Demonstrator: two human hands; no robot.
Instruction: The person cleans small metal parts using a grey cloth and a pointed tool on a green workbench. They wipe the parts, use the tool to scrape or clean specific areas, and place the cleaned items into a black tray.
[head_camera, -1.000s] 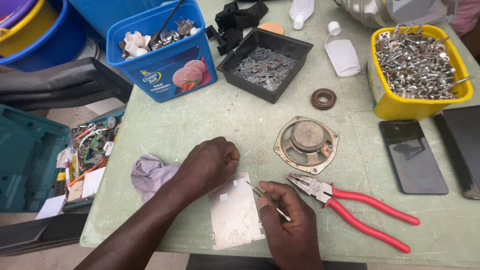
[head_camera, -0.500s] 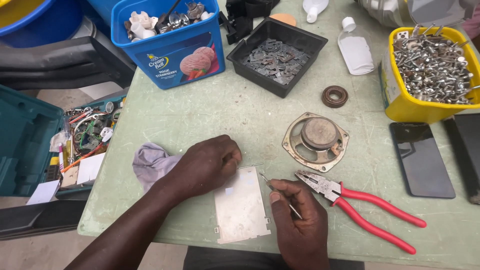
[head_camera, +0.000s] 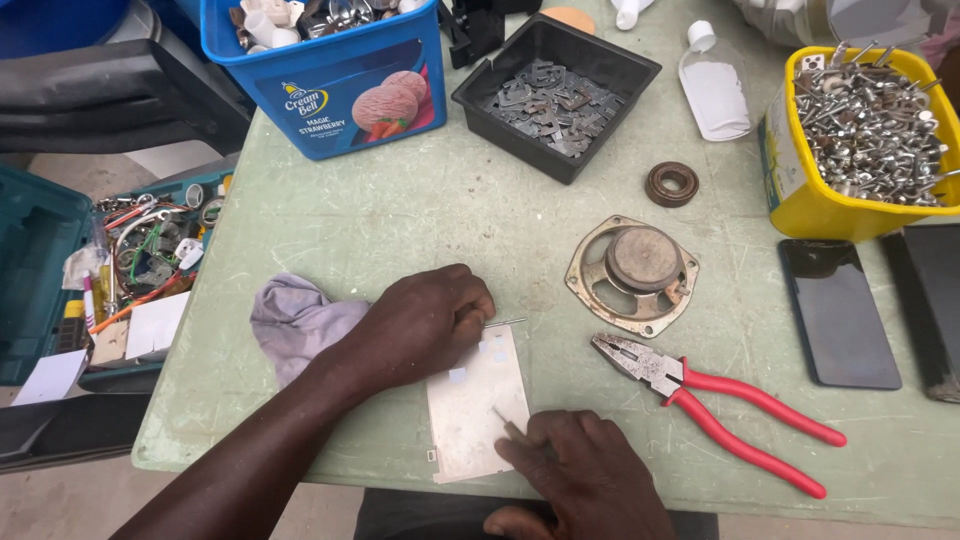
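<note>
Partly hidden: left hand (head_camera: 425, 325) pins metal sheet (head_camera: 478, 402) | right hand (head_camera: 585, 475) grips thin tool (head_camera: 508, 426)

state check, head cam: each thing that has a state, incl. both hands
left hand: pressing the metal plate's top edge
right hand: holding a thin tool on the plate
metal plate: flat on table
pliers: lying unused, jaws shut
phone: screen dark
plastic bottle: capped, lying down

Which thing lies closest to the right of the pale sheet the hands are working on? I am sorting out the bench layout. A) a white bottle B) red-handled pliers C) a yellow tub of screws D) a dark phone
B: the red-handled pliers lie on the table just right of the pale sheet, nearer than the phone, tub or bottle.
</note>
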